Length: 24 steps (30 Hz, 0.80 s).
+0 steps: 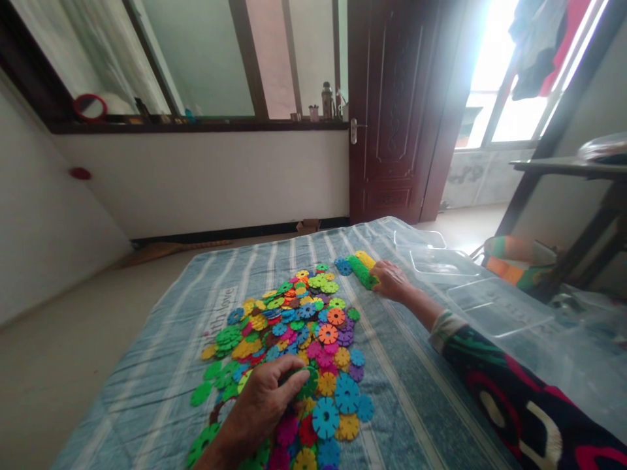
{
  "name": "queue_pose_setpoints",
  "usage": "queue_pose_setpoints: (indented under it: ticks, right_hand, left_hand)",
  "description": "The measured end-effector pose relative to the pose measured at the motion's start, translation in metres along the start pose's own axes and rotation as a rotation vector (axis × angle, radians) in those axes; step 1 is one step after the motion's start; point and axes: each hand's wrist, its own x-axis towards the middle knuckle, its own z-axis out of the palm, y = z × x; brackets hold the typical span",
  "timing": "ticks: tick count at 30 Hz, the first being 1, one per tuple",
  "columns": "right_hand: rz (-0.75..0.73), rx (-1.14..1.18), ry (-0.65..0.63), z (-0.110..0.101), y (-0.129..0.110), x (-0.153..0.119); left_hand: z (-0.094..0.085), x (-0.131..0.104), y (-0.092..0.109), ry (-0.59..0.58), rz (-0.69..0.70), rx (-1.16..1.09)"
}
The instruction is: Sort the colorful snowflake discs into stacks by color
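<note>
A spread-out heap of colourful notched plastic snowflake discs [294,326] covers the middle of the bed. Over the near part of it is my left hand [264,398], thumb and fingers closed around a dark green disc [309,384]; its other fingertips are hidden. Farther off to the right, my right hand [389,281] grips the near end of a row of green discs [361,271] lying on its side. Against that row lies a yellow row of discs [366,259]. A few blue discs [343,266] lie just left of them.
Clear plastic boxes [441,262] stand along the bed's right side, with a larger clear lid or box [499,305] nearer me. The striped blue bedsheet [176,326] lies under everything. Beyond are a dark red door [392,117] and a shelf [568,168] at right.
</note>
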Motion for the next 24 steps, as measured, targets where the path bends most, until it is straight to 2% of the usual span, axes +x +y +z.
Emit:
queue_pose_setpoints:
  ticks: [3,6,9,11,13,15,17,20,24]
  right_hand:
    - [0.003,0.026,0.032,-0.006,-0.006,-0.004]
    - [-0.037,0.134,0.098,-0.017,-0.029,-0.018]
    - [-0.231,0.377,0.064,-0.030,-0.071,-0.044]
    - [-0.423,0.535,-0.022,-0.035,-0.104,-0.063]
    - [-0.495,0.660,-0.088,-0.039,-0.133,-0.079]
    - [-0.443,0.690,-0.136,-0.041,-0.153,-0.088]
    - [-0.301,0.707,-0.159,-0.042,-0.165,-0.092]
    - [-0.105,0.793,-0.182,-0.041,-0.169,-0.091]
    - [-0.077,0.974,-0.252,-0.035,-0.164,-0.087]
  left_hand:
    - [-0.001,-0.002,0.004,0.013,0.013,0.014]
    - [-0.001,-0.004,0.008,0.040,0.027,0.049]
    - [0.000,-0.004,0.011,0.085,0.045,0.058]
    - [0.002,-0.005,0.013,0.118,0.033,0.028]
    - [0.004,-0.006,0.016,0.134,-0.013,-0.045]
    - [0.006,-0.008,0.019,0.141,-0.055,-0.129]
    - [0.007,-0.009,0.021,0.146,-0.069,-0.194]
    - [0.007,-0.010,0.022,0.160,-0.066,-0.263]
    - [0.010,-0.011,0.024,0.215,-0.049,-0.309]
